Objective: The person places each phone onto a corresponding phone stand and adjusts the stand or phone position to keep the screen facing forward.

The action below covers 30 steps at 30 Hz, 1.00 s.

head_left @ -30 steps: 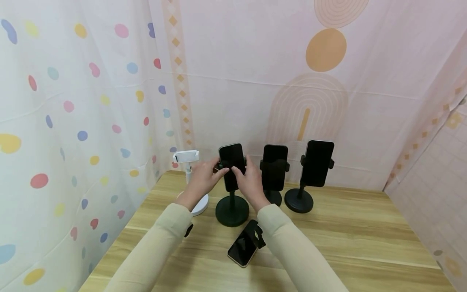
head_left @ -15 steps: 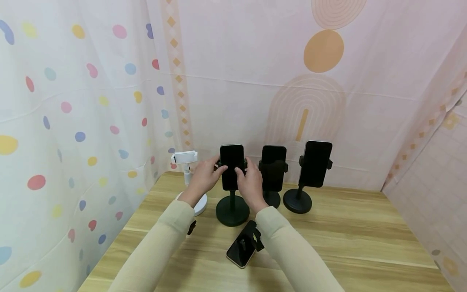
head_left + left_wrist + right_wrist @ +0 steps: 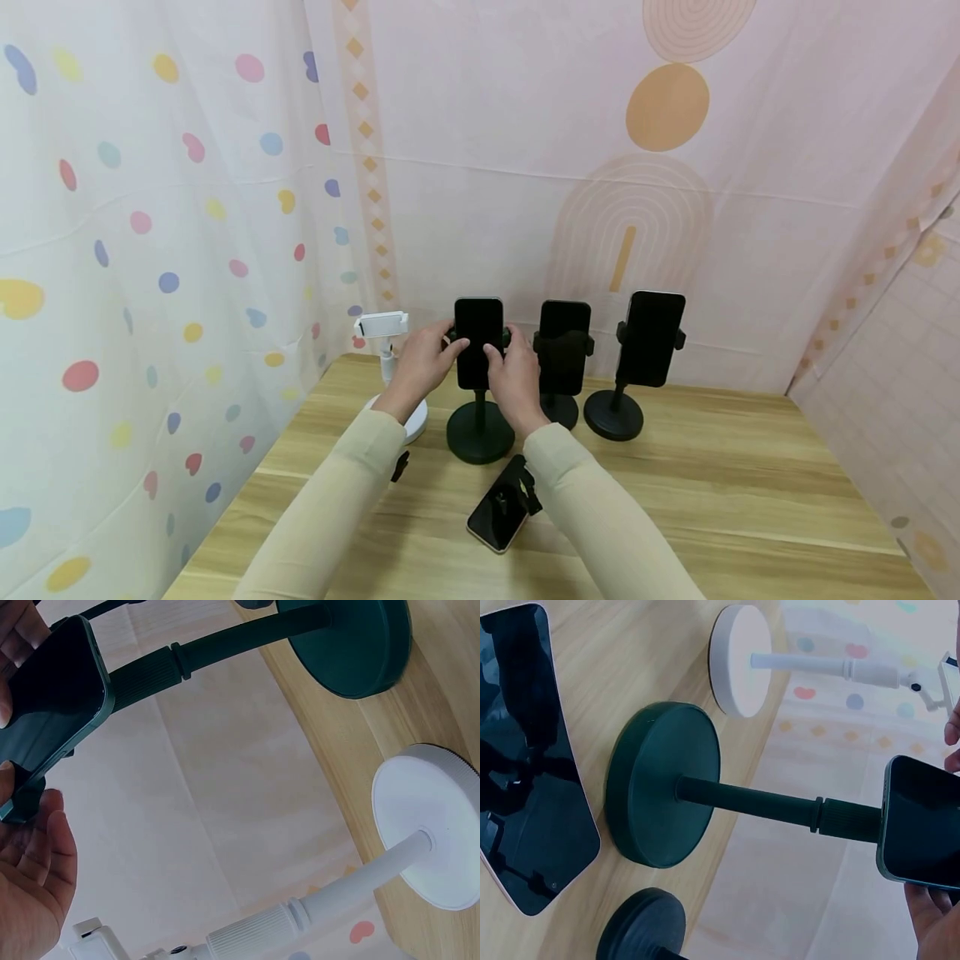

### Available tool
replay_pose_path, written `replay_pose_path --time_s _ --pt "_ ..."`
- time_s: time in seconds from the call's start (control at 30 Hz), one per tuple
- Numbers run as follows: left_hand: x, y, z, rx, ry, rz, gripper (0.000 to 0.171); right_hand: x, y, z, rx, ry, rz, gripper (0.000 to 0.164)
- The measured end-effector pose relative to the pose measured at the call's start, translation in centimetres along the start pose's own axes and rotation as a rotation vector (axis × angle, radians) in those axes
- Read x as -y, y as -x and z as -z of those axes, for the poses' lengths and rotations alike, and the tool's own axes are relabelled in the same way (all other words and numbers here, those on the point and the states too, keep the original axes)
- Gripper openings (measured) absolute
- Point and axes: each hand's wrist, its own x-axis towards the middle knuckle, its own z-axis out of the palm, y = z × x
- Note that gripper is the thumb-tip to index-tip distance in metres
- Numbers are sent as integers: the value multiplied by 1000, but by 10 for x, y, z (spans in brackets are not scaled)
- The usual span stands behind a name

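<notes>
A black-screened phone [image 3: 479, 325] stands upright in the clamp of a dark green phone stand [image 3: 480, 435]. My left hand [image 3: 423, 365] grips its left side, thumb at the screen edge and fingers behind. Opposite it, my right hand [image 3: 516, 377] holds the right side the same way, its thumb on the screen. In the left wrist view, the left fingers curl near the green clamp arm [image 3: 24, 801]. The green stem [image 3: 750, 801] runs from the base to the phone in the right wrist view. The back of the clamp is hidden.
A white phone stand [image 3: 383, 324] is left of the green one. Two black stands on the right hold a phone [image 3: 564, 367] and another phone [image 3: 651, 337]. In front, a phone [image 3: 498, 510] lies flat on the wooden table [image 3: 720, 500]. Patterned curtains surround it.
The phone in the green stand has turned from a slight lean to straight upright. Both hands have kept their grip at its sides.
</notes>
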Motion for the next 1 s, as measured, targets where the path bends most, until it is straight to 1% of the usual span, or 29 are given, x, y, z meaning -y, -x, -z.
replay_pose_path --time_s 0.17,0.37,0.57,0.73,1.0 --pt "-1 -1 -4 -13 -9 0 45 0 -2 1 3 18 -10 54" --pt "0 -3 -6 -6 2 31 49 0 -5 0 5 45 -24 53" --pt "3 -4 -9 -1 7 31 49 -1 -2 0 17 90 -7 53" --pt "1 -4 -8 6 -3 27 50 -3 2 1 48 108 1 60" --pt "3 -5 -7 -4 -14 34 50 -3 11 4 109 89 7 64"
